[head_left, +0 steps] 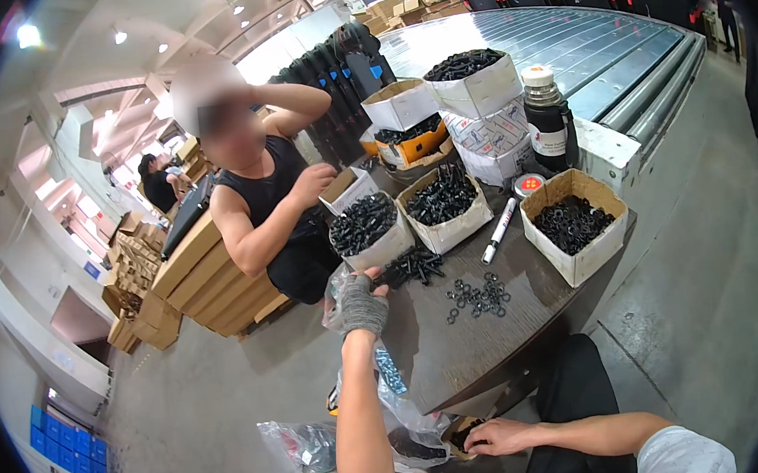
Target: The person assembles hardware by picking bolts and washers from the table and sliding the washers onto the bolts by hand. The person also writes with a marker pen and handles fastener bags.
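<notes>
Your left hand [363, 305] (gloved, fingers curled shut) pinched the clear bag [340, 287] at the table [526, 264] edge beside 1 box of black screws [366, 227], keeping its mouth handy. Your right hand [497, 436] rested low, spread across a small box [458, 431] by your knee.

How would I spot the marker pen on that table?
Start at the dark round table. Between two open cardboard boxes of black parts lies a white marker pen, slanted, near a red-topped tin. It is the only long, white, slim thing there.
</notes>
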Available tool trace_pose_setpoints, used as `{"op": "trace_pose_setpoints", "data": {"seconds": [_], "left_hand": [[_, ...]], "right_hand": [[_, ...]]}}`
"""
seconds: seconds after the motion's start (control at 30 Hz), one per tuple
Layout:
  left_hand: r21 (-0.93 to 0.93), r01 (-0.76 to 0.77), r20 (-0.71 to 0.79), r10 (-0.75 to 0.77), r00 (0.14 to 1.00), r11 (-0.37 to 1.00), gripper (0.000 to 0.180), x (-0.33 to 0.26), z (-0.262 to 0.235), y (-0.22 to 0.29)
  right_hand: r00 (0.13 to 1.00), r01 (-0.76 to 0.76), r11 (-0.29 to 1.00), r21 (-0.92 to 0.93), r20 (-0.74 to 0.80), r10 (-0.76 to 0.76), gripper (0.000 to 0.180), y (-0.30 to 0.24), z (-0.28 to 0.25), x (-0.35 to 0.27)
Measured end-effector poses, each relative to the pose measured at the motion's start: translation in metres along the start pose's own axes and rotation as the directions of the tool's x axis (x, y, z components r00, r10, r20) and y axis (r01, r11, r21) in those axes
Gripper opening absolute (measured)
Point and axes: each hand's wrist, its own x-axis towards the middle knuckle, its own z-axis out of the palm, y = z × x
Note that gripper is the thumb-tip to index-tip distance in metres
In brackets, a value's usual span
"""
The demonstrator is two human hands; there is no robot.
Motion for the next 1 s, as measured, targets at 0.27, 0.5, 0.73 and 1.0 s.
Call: {"op": "trace_pose_setpoints", "data": {"seconds": [0.27, 0.5, 0.73, 1.0], "left_hand": [[0.038, 0.003, 0.024, -0.004, 1.0, 0.999, 0.03, 0.003, 0.015, -0.007], [-0.141, 0.14, 0.073, -0.131, 0.989, 0.98, 0.024, 0.004, 0.012, -0.006], [-0.179, -0.012, 0.003, 0.013, 1.0, 0.984, 0.021, -0.003, 0.015, -0.009], [-0.388, 0.033, 0.023, -0.026, 0.999, 0.921, 0.023, -0.008, 0.011, -0.005]], "right_hand": [[0.989, -0.003, 0.996, -0.09, 0.148, 0.017, 0.032, -0.002, -0.011, -0.007], [0.981, -0.06, 0.996, -0.062, 0.181, 0.07, 0.034, -0.014, -0.029, -0.012], [0.984, -0.058, 0.994, -0.093, 0.165, 0.073, 0.035, -0.005, -0.025, -0.015], [0.983, 0.182, 0.973, 0.144, -0.039, -0.178, 0.027, -0.067, -0.036, -0.018]]}}
